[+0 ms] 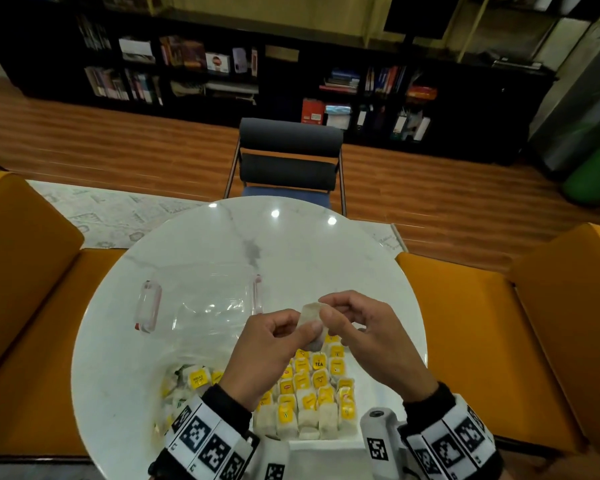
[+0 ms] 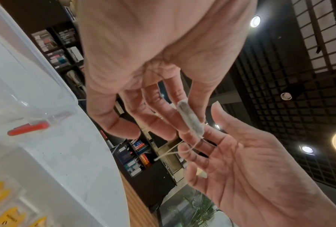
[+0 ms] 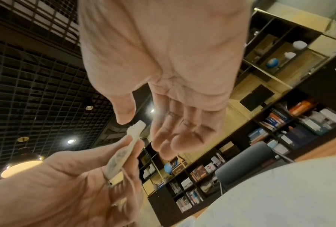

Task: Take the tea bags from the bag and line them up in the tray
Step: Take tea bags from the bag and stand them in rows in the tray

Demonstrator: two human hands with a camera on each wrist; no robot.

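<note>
A pale tea bag hangs in the air between both hands, above the far end of the tray. My left hand pinches it between thumb and fingers; seen edge-on, the tea bag trails a loose string. My right hand has its curled fingertips at the bag's end and string, the thumb a little off it. The tea bag shows below the right thumb. The white tray holds several rows of yellow-tagged tea bags. A clear plastic bag with more tea bags lies at the lower left.
A clear plastic lid with red clips lies on the round white table beyond the hands. Orange seats flank the table, a dark chair stands at its far side, and bookshelves line the back wall.
</note>
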